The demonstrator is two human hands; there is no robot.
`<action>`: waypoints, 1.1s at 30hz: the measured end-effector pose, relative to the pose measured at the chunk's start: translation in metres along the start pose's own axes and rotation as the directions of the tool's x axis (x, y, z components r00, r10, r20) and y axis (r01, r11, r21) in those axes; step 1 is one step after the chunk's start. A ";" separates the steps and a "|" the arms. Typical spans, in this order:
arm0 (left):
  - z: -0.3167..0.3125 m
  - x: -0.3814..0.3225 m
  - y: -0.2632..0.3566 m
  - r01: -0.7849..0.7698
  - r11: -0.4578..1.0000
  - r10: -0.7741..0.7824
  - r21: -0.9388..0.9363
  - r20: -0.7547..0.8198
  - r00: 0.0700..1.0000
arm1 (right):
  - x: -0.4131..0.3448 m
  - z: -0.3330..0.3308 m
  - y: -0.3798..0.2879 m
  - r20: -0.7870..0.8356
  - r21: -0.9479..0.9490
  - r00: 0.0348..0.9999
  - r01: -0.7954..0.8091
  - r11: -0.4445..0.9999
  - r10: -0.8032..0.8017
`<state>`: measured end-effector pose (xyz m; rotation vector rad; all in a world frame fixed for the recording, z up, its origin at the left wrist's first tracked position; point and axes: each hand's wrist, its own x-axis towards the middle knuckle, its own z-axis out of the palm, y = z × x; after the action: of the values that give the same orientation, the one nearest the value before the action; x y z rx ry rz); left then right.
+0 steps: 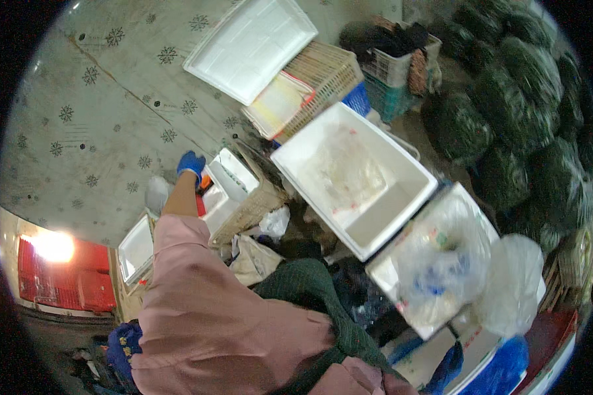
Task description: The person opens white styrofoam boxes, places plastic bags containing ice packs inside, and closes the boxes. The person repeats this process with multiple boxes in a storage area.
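Observation:
My left hand (191, 165), in a blue glove, reaches out at the end of a pink sleeve. It is by the wall-side end of a white foam box (215, 200), near a small orange item (206, 181). The fingers look curled, but whether they hold anything is hidden. The foam box sits on a beige plastic crate (249, 210). Closer to my right side stands a large open foam box (375, 217) with some residue and small red bits on its inside. My right hand is out of view; only pink sleeve fabric shows at the bottom edge.
A wall with snowflake prints (128, 98) rises beyond my hand. A foam lid (252, 47) leans on a slatted crate (326, 74). Clear plastic bags (440, 266) cover another foam box. Dark green bundles in plastic (514, 113) are piled at right. A bright lamp (54, 245) glows at left.

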<state>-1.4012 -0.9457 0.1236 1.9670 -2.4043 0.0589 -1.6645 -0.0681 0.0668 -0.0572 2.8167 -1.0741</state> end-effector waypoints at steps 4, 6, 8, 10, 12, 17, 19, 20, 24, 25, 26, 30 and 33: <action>-0.036 0.154 0.041 0.103 0.984 -0.131 -0.145 -0.201 0.971 | 0.030 0.064 -0.107 -0.020 -0.255 0.960 0.266 0.930 -0.280; -0.046 0.224 0.065 0.023 0.995 -0.047 -0.098 -0.259 0.965 | 0.050 0.095 -0.158 0.102 -0.356 0.970 0.241 0.903 -0.218; -0.059 0.288 0.082 -0.068 0.954 -0.038 -0.292 -0.341 0.939 | 0.075 0.127 -0.202 0.172 -0.282 0.958 0.271 0.920 -0.230; -0.074 0.344 0.094 -0.035 0.983 -0.038 -0.179 -0.389 0.920 | 0.110 0.157 -0.238 0.300 -0.415 0.862 0.504 0.757 -0.409; -0.089 0.394 0.102 -0.022 0.983 -0.059 -0.182 -0.429 0.901 | 0.154 0.190 -0.270 0.422 -0.450 0.745 0.666 0.594 -0.516; -0.095 0.451 0.102 -0.005 0.938 -0.121 -0.346 -0.342 0.932 | 0.268 0.307 -0.342 0.553 -0.386 0.675 0.728 0.567 -0.489; -0.100 0.458 0.094 0.023 0.976 -0.076 -0.215 -0.244 0.967 | 0.296 0.344 -0.371 0.584 -0.377 0.656 0.741 0.555 -0.478; -0.103 0.462 0.091 -0.027 0.993 -0.004 -0.111 -0.270 0.963 | 0.308 0.360 -0.385 0.598 -0.376 0.645 0.750 0.544 -0.476; -0.112 0.449 0.082 -0.291 0.954 0.299 0.076 -0.335 0.893 | 0.322 0.396 -0.448 0.658 -0.339 0.539 0.835 0.433 -0.526; -0.113 0.443 0.081 -0.375 0.927 0.359 0.001 -0.291 0.887 | 0.318 0.399 -0.465 0.659 -0.302 0.518 0.846 0.439 -0.546; -0.113 0.436 0.080 -0.397 0.905 0.372 -0.155 -0.166 0.913 | 0.305 0.398 -0.481 0.652 -0.252 0.517 0.838 0.485 -0.554; -0.103 0.361 0.071 -0.589 0.767 0.377 -0.253 -0.565 0.734 | 0.273 0.411 -0.553 0.613 0.513 0.659 0.087 0.854 -0.436; -0.102 0.284 0.076 -0.641 0.744 0.374 -0.188 -0.678 0.633 | 0.271 0.410 -0.583 0.628 0.558 0.727 -0.174 0.811 -0.277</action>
<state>-1.5321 -1.2030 0.2396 0.8213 -2.1903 0.1497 -1.8852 -0.7957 0.1233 -0.3950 1.7388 -1.5015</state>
